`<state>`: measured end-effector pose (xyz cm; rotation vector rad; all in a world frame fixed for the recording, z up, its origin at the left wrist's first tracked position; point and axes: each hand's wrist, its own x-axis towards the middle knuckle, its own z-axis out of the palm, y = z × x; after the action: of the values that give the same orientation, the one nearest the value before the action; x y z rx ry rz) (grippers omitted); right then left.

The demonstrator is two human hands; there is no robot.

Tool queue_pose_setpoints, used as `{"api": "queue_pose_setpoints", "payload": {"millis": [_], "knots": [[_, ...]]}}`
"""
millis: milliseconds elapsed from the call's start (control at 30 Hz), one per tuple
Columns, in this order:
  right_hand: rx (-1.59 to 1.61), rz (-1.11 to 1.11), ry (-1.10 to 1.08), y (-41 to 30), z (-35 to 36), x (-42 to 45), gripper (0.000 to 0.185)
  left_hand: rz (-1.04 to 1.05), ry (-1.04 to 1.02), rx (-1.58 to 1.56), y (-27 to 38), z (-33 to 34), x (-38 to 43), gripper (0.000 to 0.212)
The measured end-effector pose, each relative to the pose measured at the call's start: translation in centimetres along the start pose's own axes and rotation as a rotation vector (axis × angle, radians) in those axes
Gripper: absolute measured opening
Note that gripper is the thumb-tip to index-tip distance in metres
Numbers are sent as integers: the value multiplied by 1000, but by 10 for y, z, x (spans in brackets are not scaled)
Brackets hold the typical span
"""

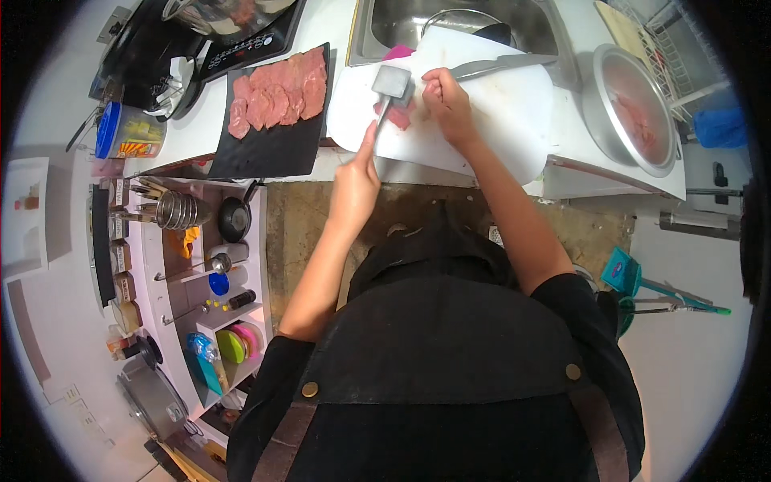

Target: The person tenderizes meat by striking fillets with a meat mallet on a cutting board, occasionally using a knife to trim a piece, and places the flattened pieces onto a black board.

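My left hand (356,190) grips the handle of a metal meat mallet (391,81), index finger stretched along it. Under the mallet head, partly hidden by it, a small piece of raw meat (399,115) lies on a white cutting board (506,120). To the right of the meat, my right hand (449,105) is held with its fingers curled in; nothing shows in it. A grey knife (506,65) lies across the board just beyond that hand. Left of the board, overlapping slices of raw meat (280,90) rest on a black board (265,150).
A metal basin (593,114) holding raw meat stands on the right. Behind the board is a steel sink (385,24) with a round-rimmed item inside. An induction cooker (241,57) carries a metal pot (223,18) at the upper left. Below is a shelf unit (259,241).
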<state>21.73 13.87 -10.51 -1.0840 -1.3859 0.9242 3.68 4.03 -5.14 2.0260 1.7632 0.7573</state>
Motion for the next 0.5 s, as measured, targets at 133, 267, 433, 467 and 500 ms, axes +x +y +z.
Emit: {"api": "queue_pose_setpoints", "payload": {"millis": [133, 267, 433, 467, 500], "knots": [[-23, -21, 9, 2, -1, 1, 14, -29, 3, -102, 4, -8, 3, 54], [-17, -9, 7, 7, -7, 1, 20, 48, 190, -226, 30, -33, 5, 55], [-49, 18, -4, 0, 0, 1, 20, 35, 108, -51, -16, -3, -21, 55], [-67, 14, 9, 1, 0, 1, 20, -42, 41, -34, -15, -6, -22, 55], [-71, 18, 11, 2, -1, 1, 20, -122, -31, -20, -12, -10, -23, 55]]}}
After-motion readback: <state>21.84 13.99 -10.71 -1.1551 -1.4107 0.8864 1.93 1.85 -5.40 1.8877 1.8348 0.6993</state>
